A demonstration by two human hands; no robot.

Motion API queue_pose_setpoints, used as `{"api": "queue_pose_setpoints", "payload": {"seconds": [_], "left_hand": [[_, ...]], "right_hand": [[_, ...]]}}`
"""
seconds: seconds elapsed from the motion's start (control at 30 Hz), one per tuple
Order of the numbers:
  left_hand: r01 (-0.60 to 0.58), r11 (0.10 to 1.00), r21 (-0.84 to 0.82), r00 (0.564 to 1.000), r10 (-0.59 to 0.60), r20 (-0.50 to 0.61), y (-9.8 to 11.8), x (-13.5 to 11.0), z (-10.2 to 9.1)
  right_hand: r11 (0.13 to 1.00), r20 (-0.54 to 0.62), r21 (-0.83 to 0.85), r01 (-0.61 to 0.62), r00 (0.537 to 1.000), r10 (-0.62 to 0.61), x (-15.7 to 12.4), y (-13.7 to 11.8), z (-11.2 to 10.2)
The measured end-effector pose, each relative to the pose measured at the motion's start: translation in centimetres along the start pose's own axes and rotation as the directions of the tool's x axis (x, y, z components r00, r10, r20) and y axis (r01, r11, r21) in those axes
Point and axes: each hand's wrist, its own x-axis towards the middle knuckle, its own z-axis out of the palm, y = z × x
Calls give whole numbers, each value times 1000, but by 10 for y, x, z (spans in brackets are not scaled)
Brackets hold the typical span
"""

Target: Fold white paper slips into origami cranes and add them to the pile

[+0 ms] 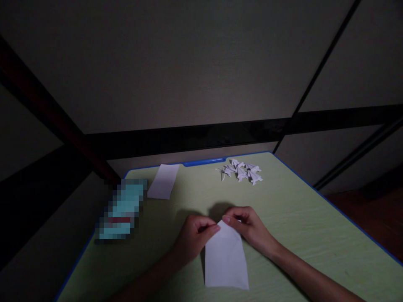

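Observation:
A white sheet of paper (225, 260) lies on the pale green table (292, 218) in front of me. Its far end is folded towards a point. My left hand (195, 237) pinches the paper's top left edge with closed fingers. My right hand (248, 228) pinches the top right edge, thumb and fingers pressed on the fold. Both hands meet at the paper's far tip.
A heap of small folded white paper figures (242, 171) lies at the table's far right. A flat stack of white paper (163, 181) sits at the far left, beside a blurred turquoise pack (124, 209). The table has a blue rim (204, 161); dark wall panels stand behind.

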Motion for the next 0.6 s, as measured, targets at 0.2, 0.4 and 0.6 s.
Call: {"api": "queue_pose_setpoints", "payload": {"seconds": [0.2, 0.4, 0.6], "left_hand": [[7, 998, -66, 990, -16, -139, -2, 4, -7], [3, 997, -83, 992, -13, -128, 0, 3, -7], [-2, 998, -55, 998, -2, -62, 1, -1, -2]], "right_hand": [[964, -98, 253, 84, 993, -61, 3, 3, -9], [982, -49, 94, 163, 986, -159, -1, 4, -9], [960, -26, -75, 271, 961, -274, -2, 5, -2]]}}
